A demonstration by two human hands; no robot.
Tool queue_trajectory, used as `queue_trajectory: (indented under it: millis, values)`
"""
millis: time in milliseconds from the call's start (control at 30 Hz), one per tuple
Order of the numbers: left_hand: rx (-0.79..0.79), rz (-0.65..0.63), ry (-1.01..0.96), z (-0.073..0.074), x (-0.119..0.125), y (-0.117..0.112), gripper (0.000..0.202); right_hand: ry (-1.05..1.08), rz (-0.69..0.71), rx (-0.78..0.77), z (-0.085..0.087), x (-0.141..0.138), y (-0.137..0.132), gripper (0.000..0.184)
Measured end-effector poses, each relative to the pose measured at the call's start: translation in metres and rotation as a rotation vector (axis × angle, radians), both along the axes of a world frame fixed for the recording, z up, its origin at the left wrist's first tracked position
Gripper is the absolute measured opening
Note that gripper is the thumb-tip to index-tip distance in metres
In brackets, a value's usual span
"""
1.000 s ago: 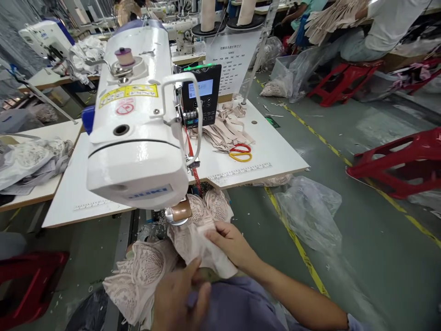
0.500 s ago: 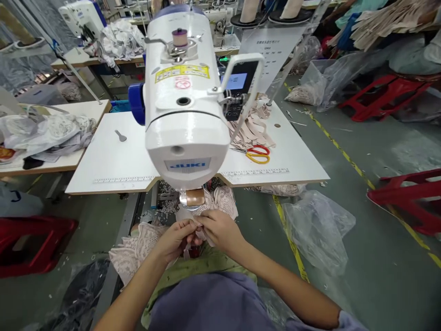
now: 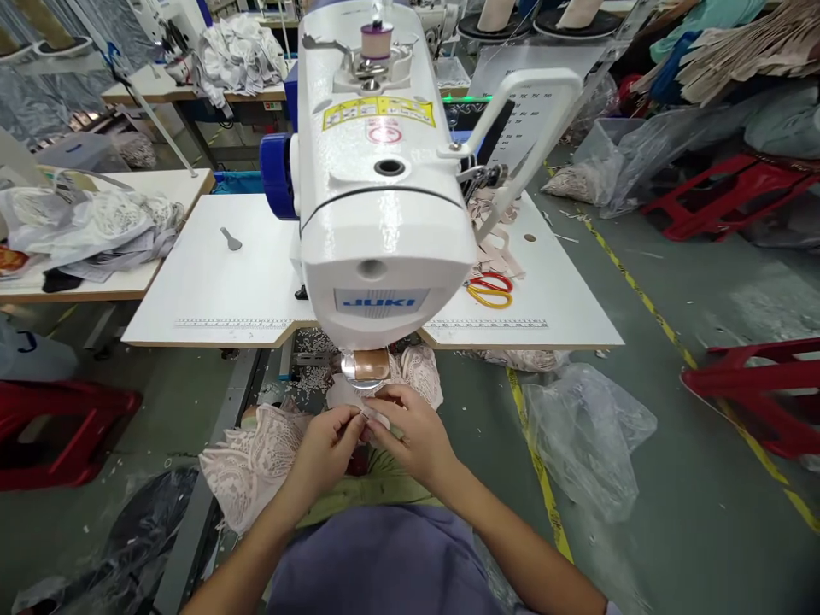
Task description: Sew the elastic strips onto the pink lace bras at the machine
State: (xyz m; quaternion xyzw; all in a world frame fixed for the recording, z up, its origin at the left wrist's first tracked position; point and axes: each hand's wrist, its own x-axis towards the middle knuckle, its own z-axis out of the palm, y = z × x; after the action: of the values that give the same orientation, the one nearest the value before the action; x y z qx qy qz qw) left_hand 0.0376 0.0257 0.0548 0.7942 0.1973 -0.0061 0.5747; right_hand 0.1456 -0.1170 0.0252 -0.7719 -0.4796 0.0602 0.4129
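A pale pink lace bra [image 3: 423, 376] lies partly under the head of a white sewing machine [image 3: 388, 239], just behind my hands. Sheer light fabric at its edge is pinched by my left hand [image 3: 330, 448], thumb against the fingers. Close against it, my right hand [image 3: 410, 431] has its thumb and fingers closed on the same edge. My fingers cover the exact spot where they meet. More pink lace cups [image 3: 256, 465] hang at the left beside my left forearm. The machine's needle area is hidden behind its head and a round metal-and-brown part [image 3: 366, 367].
On the white table [image 3: 211, 282] lie red-and-yellow scissors [image 3: 492, 290], pink fabric strips [image 3: 496, 256] and a small grey tool [image 3: 231, 240]. White garments [image 3: 96, 231] cover a side table. Red stools [image 3: 762, 389] and a plastic bag [image 3: 586, 436] stand or lie on the floor.
The view has shifted, so the machine head appears larger and farther right. My fingers have moved slightly on the fabric, and the strip that dangled below them no longer shows.
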Motion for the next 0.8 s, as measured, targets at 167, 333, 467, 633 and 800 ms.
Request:
queue_trajectory:
  millis: [167, 333, 467, 633, 800]
  values:
    - [0.001, -0.005, 0.027, 0.0, -0.003, -0.003, 0.034, -0.055, 0.079, -0.022, 0.007, 0.011, -0.004, 0.01]
    - [-0.057, 0.055, 0.018, -0.005, 0.001, -0.008, 0.036, 0.018, -0.017, 0.053, -0.004, 0.006, -0.003, 0.008]
    - [-0.057, 0.144, 0.032, -0.015, 0.007, -0.011, 0.041, -0.039, -0.114, 0.147, -0.019, -0.014, -0.003, 0.016]
    - [-0.063, 0.106, 0.12, -0.025, 0.006, 0.004, 0.043, -0.107, -0.077, -0.042, -0.029, 0.033, -0.016, 0.019]
    - [-0.237, 0.051, 0.108, -0.024, 0.006, 0.015, 0.044, -0.255, -0.519, -0.411, -0.006, 0.191, -0.042, 0.046]
